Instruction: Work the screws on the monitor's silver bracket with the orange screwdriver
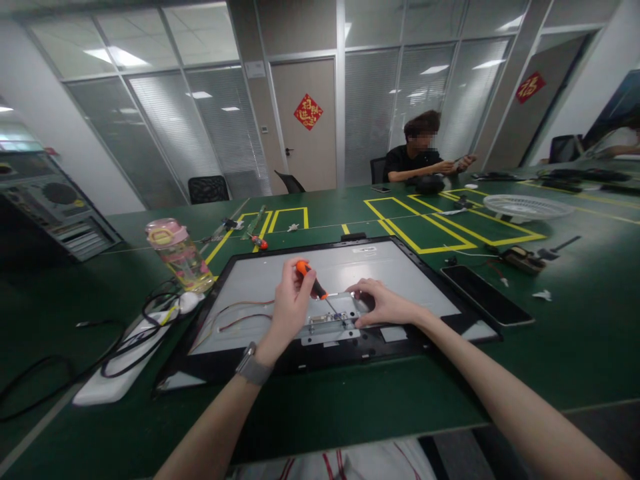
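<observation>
A monitor panel lies face down on the green table, its grey metal back up inside a black frame. My left hand is closed round an orange-handled screwdriver, whose tip points down at a metal shield plate near the panel's front edge. My right hand rests on the right end of that plate with its fingers curled and pressing down. Thin red and grey wires run across the panel to the left of the plate.
A pink-lidded water bottle stands left of the panel, beside a white power strip with black cables. A dark phone-like slab lies to the right. A computer case, a white fan grille and a seated person are farther off.
</observation>
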Demonstrator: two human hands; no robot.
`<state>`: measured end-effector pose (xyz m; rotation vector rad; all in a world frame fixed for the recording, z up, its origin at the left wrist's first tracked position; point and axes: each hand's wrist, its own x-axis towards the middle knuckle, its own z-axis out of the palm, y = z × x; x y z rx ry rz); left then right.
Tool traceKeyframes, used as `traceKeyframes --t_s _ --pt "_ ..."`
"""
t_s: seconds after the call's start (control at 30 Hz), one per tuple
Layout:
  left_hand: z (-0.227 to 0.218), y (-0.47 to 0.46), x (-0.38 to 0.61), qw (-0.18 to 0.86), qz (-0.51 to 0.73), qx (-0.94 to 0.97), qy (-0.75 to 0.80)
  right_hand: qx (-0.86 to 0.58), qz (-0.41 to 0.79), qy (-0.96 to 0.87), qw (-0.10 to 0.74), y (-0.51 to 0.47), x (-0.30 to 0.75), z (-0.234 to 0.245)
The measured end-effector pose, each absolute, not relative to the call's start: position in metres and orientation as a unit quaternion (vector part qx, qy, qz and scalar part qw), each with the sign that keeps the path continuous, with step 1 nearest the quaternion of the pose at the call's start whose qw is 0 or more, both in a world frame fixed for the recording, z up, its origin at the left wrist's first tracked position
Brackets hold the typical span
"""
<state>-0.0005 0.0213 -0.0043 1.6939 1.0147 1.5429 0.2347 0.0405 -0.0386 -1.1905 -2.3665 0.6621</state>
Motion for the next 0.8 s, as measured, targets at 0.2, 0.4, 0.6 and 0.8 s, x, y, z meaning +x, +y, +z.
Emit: traceKeyframes --t_s 0.2,0.4,0.6,0.8 --pt "-0.007 0.019 0.002 0.309 0.579 0.654 0.377 -0.428 0.232 -0.848 0.21 0.038 0.232 -0.039" --pt "-0.008 0.017 0.002 0.29 0.575 0.67 0.369 -0.431 0.224 -0.848 0.212 0.037 0.23 -0.04" --pt "-0.006 0.015 0.002 0.281 0.561 0.683 0.375 -0.436 0.218 -0.848 0.208 0.034 0.227 -0.037" --pt "-0.002 0.007 0.002 0.22 0.535 0.734 0.356 -0.43 0.215 -0.851 0.209 0.035 0.227 -0.038"
